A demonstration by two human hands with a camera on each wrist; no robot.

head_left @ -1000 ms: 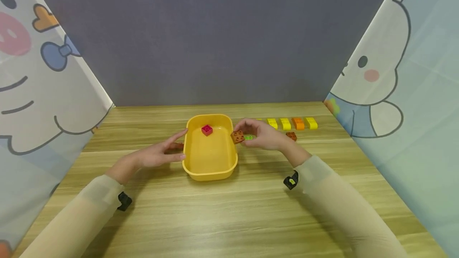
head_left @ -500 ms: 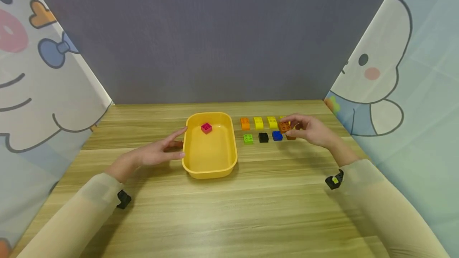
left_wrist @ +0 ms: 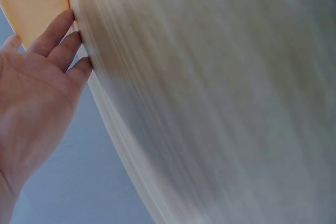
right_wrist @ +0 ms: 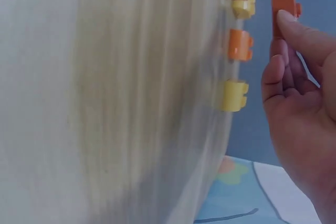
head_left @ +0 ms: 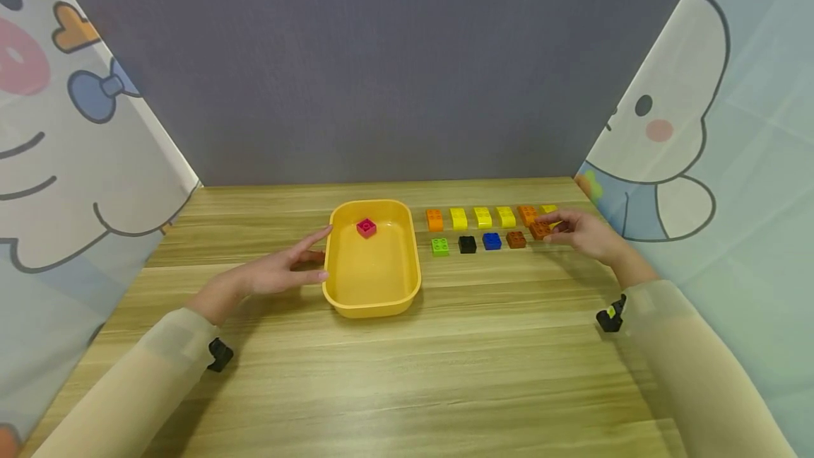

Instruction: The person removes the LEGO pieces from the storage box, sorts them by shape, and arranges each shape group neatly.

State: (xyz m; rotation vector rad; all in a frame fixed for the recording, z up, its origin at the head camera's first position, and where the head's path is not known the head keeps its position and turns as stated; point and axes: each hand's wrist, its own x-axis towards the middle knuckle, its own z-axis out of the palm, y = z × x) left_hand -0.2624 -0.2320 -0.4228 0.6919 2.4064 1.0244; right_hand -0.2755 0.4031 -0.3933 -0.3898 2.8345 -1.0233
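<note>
My right hand (head_left: 588, 235) pinches a brown toy brick (head_left: 540, 230) between thumb and fingers at the right end of the front row of bricks. In the right wrist view this brick (right_wrist: 284, 9) is held off the table. Another brown brick (head_left: 516, 239) lies just left of it. My left hand (head_left: 273, 273) has its fingers spread at the left side of a yellow plastic bin (head_left: 372, 308), thumb and fingertips against the rim. One red brick (head_left: 366, 227) is inside the bin. The left wrist view shows the straight fingers (left_wrist: 62, 51) beside the bin wall (left_wrist: 31, 3).
A back row of orange and yellow bricks (head_left: 458, 218) stands right of the bin. In front of it are a green brick (head_left: 440, 247), a black brick (head_left: 467, 244) and a blue brick (head_left: 492, 241). A grey wall (head_left: 381, 76) closes the table's far edge, with printed cloth at both sides.
My right hand has carried the brown brick from beside the bin's right rim to the right, past the other brown brick, uncovering both rows. The left hand has stayed at the bin.
</note>
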